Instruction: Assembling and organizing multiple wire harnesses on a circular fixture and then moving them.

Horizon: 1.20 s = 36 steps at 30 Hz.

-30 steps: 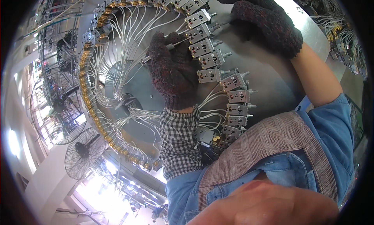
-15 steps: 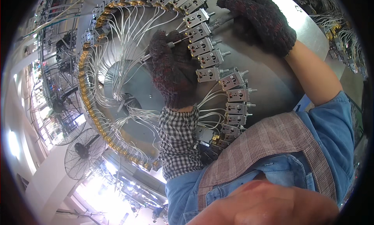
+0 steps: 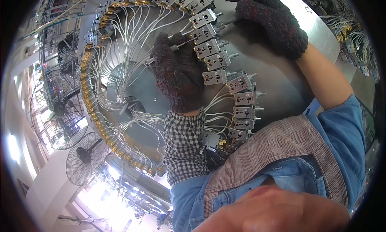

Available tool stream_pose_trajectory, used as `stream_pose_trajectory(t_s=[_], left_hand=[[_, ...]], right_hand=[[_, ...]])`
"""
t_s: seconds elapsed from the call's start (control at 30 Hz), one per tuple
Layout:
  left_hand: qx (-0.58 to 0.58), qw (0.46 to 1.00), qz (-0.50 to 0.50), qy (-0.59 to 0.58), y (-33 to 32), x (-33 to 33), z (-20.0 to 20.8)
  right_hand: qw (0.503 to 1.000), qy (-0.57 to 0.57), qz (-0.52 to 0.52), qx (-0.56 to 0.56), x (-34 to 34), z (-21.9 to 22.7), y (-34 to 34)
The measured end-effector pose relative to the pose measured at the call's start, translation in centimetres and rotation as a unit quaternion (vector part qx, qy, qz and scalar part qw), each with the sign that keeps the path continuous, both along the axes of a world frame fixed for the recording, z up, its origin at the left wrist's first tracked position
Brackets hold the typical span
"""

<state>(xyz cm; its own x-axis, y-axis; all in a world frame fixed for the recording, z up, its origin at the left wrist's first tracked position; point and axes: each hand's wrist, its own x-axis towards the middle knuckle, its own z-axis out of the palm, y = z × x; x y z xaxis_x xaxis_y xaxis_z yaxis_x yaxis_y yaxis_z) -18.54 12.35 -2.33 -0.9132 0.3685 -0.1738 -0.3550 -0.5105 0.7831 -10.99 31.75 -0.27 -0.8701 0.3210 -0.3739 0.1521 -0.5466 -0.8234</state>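
My left hand (image 3: 177, 73), in a dark knitted glove, is closed round a slim screwdriver (image 3: 174, 48). The screwdriver's thin shank points up and right to a small grey metal switch box (image 3: 204, 33) in the curved row. My right hand (image 3: 273, 25), gloved alike, is beyond the row's outer side with its fingers bent together. A short dark rod (image 3: 230, 22) runs from those fingers to the shaft of that same box; the rod's grip end is hidden in the glove. White wires (image 3: 130, 43) lead from the boxes toward the middle.
The boxes ring a round metal turntable (image 3: 277, 79), with brass terminals (image 3: 90, 99) along its left side. A dark hub (image 3: 132, 107) gathers the wires. Two fans (image 3: 84, 155) stand at the left. More wired boxes (image 3: 354, 43) hang at the far right.
My right hand has turned and shifted slightly right, with more of the dark rod showing. My left hand and the screwdriver stay nearly in place.
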Motion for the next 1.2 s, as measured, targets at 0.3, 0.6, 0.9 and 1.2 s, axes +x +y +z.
stream_pose_trajectory(t_s=[0.3, 0.6, 0.9, 1.2], left_hand=[[-0.028, 0.999, 0.014, 0.006, -1.3, 0.8, 0.8], [0.040, 0.998, -0.044, 0.010, -2.5, 1.4, 0.3], [0.039, 0.999, -0.037, 0.011, -1.8, 1.2, 0.3], [0.013, 1.000, -0.010, -0.015, -1.1, 1.2, 0.9]], right_hand=[[0.838, 0.116, 0.092, 0.526, 0.7, -1.4, 1.8], [0.986, 0.023, 0.026, 0.160, 3.9, -1.0, -1.0], [0.926, 0.099, 0.009, 0.364, 3.4, -2.2, -1.9], [0.996, 0.002, 0.033, 0.085, 3.3, -1.2, -2.2]])
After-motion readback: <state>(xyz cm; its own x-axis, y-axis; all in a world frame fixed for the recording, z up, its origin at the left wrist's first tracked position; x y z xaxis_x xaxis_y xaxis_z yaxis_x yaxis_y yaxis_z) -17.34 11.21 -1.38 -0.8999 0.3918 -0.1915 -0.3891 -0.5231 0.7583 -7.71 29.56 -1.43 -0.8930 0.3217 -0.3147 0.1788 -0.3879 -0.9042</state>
